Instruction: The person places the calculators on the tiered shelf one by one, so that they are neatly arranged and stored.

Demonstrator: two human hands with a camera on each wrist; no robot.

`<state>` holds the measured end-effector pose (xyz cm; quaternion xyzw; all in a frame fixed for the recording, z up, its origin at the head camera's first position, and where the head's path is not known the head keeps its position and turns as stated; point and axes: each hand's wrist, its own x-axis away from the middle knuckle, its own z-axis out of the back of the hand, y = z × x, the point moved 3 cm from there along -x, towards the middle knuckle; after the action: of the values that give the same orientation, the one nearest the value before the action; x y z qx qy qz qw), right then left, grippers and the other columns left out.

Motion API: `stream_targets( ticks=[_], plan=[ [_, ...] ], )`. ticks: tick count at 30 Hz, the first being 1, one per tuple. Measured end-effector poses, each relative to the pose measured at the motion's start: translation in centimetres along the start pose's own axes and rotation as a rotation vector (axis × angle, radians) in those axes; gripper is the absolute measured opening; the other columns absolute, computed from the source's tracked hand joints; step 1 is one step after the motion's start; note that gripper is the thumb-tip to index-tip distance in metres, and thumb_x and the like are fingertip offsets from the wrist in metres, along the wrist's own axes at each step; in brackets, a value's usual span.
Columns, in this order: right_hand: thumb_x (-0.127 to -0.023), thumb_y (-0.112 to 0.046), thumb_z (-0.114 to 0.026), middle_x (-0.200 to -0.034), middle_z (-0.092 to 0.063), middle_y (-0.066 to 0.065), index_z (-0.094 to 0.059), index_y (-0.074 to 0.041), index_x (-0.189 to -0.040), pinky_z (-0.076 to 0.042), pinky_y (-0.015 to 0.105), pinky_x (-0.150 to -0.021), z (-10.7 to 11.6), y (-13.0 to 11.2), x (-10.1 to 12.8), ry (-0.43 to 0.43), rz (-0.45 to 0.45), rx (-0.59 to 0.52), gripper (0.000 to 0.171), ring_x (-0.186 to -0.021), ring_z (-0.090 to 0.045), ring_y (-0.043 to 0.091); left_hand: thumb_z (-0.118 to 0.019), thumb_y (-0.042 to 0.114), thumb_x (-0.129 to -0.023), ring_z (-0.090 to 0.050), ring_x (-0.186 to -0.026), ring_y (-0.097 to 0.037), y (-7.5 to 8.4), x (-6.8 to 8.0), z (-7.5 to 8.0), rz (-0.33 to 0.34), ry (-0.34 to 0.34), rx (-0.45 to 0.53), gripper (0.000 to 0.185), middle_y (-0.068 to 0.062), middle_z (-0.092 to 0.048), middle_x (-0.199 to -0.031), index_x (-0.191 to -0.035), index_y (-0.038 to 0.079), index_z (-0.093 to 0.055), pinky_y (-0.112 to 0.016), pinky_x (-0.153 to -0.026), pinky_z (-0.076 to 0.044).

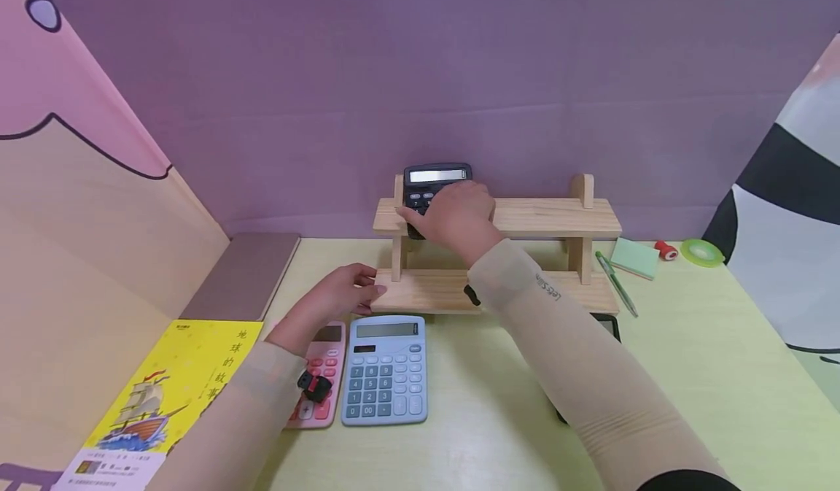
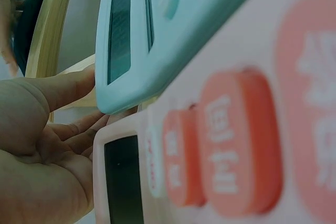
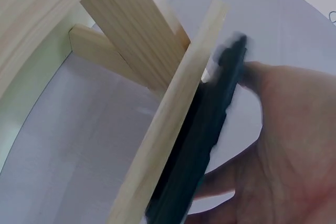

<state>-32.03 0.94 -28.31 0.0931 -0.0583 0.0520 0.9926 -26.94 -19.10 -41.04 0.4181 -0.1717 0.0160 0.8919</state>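
Observation:
My right hand (image 1: 459,214) grips a black calculator (image 1: 437,176) by its sides, tilted against the left part of the upper tier of a two-tier wooden rack (image 1: 545,217). In the right wrist view the calculator (image 3: 202,145) appears edge-on, close to the wooden board. At the lower tier's left end, my left hand (image 1: 344,288) holds the board, thumb on top. Just in front of the rack lie a light blue calculator (image 1: 384,370) and a pink calculator (image 1: 333,374), the latter partly covered by my left sleeve.
To the left lie a yellow book (image 1: 190,381) and a brown notebook (image 1: 243,276). On the right are a green pen (image 1: 617,284), sticky notes (image 1: 634,258), a small red object (image 1: 666,250) and green tape (image 1: 702,252). A dark-edged object (image 1: 607,323) is mostly hidden under my right arm.

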Motion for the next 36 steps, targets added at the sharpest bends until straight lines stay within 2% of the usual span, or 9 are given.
stream_targets(
  ticks=[6,11,15,17,21,26,28,31,36],
  plan=[
    [-0.099,-0.088,-0.013,-0.132,-0.069,0.008,-0.079,-0.020,-0.123,-0.052,0.036,-0.079,0.1,-0.3,0.0,-0.002,0.011,0.040,0.098,-0.114,-0.060,0.027,-0.069,0.027,-0.106,-0.076,-0.099,-0.025,-0.1,0.0,0.0,-0.007,-0.004,-0.003,0.057,-0.021,-0.062,-0.141,-0.154,0.004,-0.049,-0.038,-0.091,-0.067],
    [-0.099,-0.088,-0.012,-0.131,-0.071,0.007,-0.079,-0.020,-0.125,-0.054,0.036,-0.085,0.1,-0.1,0.1,0.008,0.012,0.046,0.099,-0.112,-0.063,0.026,-0.068,0.027,-0.106,-0.076,-0.099,-0.025,0.0,-0.1,0.0,-0.018,-0.012,-0.003,0.057,-0.022,-0.061,-0.142,-0.154,0.003,-0.048,-0.038,-0.091,-0.067],
    [-0.099,-0.087,-0.017,-0.126,-0.072,0.009,-0.078,-0.014,-0.125,-0.058,0.036,-0.086,-0.1,0.7,0.2,0.042,0.001,-0.028,0.099,-0.108,-0.066,0.026,-0.068,0.025,-0.107,-0.076,-0.099,-0.026,0.1,-0.2,-0.1,-0.022,-0.018,0.010,0.056,-0.023,-0.060,-0.142,-0.154,0.002,-0.048,-0.039,-0.091,-0.067],
    [-0.100,-0.086,-0.020,-0.130,-0.069,0.014,-0.071,-0.006,-0.133,-0.060,0.040,-0.091,-0.1,1.5,0.7,0.070,-0.012,-0.102,0.100,-0.112,-0.066,0.029,-0.067,0.025,-0.107,-0.076,-0.099,-0.026,0.1,-0.2,-0.2,-0.023,-0.023,0.012,0.057,-0.023,-0.060,-0.143,-0.155,0.002,-0.047,-0.039,-0.091,-0.067],
    [-0.104,-0.079,-0.027,-0.130,-0.065,0.021,-0.054,0.004,-0.143,-0.062,0.050,-0.090,0.5,3.8,2.8,0.168,0.014,-0.220,0.096,-0.115,-0.066,0.036,-0.067,0.027,-0.107,-0.076,-0.100,-0.026,0.1,-0.4,-0.2,-0.022,-0.024,0.002,0.058,-0.023,-0.059,-0.145,-0.156,0.002,-0.046,-0.039,-0.092,-0.067],
    [-0.106,-0.071,-0.042,-0.144,-0.059,0.028,-0.041,0.004,-0.155,-0.061,0.061,-0.097,0.2,7.1,6.5,0.245,0.071,-0.300,0.090,-0.132,-0.059,0.048,-0.068,0.027,-0.107,-0.077,-0.100,-0.025,-0.1,-0.4,0.3,-0.029,-0.010,-0.019,0.059,-0.022,-0.060,-0.143,-0.156,0.002,-0.046,-0.039,-0.091,-0.067],
    [-0.105,-0.067,-0.050,-0.156,-0.051,0.031,-0.032,0.003,-0.163,-0.056,0.065,-0.106,-0.6,8.4,7.8,0.253,0.073,-0.320,0.093,-0.143,-0.050,0.052,-0.068,0.027,-0.107,-0.076,-0.100,-0.025,-0.2,-0.4,0.4,-0.031,-0.011,-0.023,0.060,-0.023,-0.060,-0.143,-0.156,0.001,-0.046,-0.039,-0.092,-0.067],
    [-0.102,-0.061,-0.062,-0.161,-0.044,0.033,-0.025,0.002,-0.166,-0.053,0.069,-0.109,-2.2,10.2,9.7,0.257,0.064,-0.317,0.097,-0.145,-0.045,0.057,-0.067,0.026,-0.107,-0.076,-0.100,-0.025,-0.2,-0.3,0.5,-0.028,-0.013,-0.024,0.060,-0.024,-0.060,-0.144,-0.156,0.001,-0.046,-0.038,-0.091,-0.067],
    [-0.095,-0.057,-0.074,-0.154,-0.047,0.035,-0.027,0.002,-0.164,-0.055,0.073,-0.099,-5.3,13.3,13.0,0.301,0.048,-0.286,0.102,-0.133,-0.051,0.061,-0.067,0.026,-0.107,-0.077,-0.100,-0.025,-0.3,-0.3,0.6,-0.031,-0.012,-0.028,0.059,-0.025,-0.060,-0.144,-0.156,0.001,-0.046,-0.038,-0.091,-0.067]
  ],
)
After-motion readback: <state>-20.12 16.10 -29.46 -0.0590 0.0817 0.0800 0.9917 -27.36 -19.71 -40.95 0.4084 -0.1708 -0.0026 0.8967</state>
